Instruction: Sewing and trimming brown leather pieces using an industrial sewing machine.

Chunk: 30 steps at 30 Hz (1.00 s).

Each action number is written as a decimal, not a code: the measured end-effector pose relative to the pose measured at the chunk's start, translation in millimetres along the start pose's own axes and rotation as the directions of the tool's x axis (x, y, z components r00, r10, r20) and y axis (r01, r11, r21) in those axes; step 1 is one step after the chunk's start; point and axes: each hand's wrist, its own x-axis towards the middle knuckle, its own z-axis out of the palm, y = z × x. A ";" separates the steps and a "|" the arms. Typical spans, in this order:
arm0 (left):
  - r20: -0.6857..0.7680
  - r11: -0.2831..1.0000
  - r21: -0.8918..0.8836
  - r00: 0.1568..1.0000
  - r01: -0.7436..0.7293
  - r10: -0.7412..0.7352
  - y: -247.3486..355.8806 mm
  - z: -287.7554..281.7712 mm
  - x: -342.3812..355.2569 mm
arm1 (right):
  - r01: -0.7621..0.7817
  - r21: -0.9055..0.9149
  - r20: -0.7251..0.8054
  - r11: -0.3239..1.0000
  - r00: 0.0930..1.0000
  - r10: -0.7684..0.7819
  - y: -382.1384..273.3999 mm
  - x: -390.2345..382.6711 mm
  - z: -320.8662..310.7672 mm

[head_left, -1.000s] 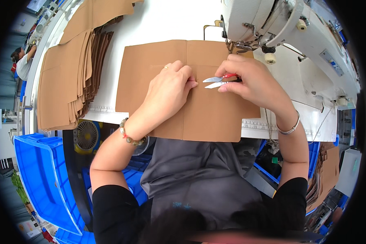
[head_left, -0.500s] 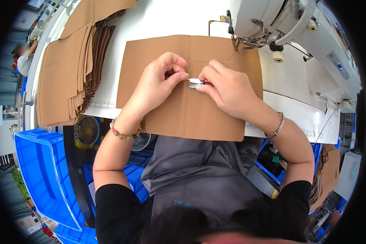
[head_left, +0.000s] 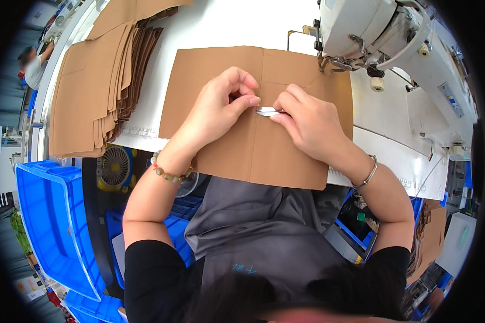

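A tan flat panel (head_left: 215, 164) with a vertical stitched seam lies across the table front beneath both hands. My left hand (head_left: 221, 107) is pinched at the seam, fingertips curled; what it holds is too small to make out. My right hand (head_left: 312, 121) grips small thread snips (head_left: 267, 111), their closed silver blades lying at the seam beside my left thumb. Just behind the panel's right half is the sewing machine's needle area (head_left: 323, 62).
A pile of tan panels (head_left: 86, 94) covers the table's left. The white machine (head_left: 350, 27) occupies the right. Below are a blue bin (head_left: 56, 226), a small fan (head_left: 113, 167) and more tan pieces (head_left: 431, 242). A person (head_left: 33, 67) works at far left.
My right hand has moved down and left to the seam, and the snips' blades have closed. My left hand has risen slightly on the panel, its upper fingers more lifted.
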 end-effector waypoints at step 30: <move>-0.758 0.569 0.421 0.618 0.706 -0.206 -136.7 -130.3 -233.7 | -0.066 -0.035 0.109 0.997 0.992 0.070 -19.9 -3.7 -12.6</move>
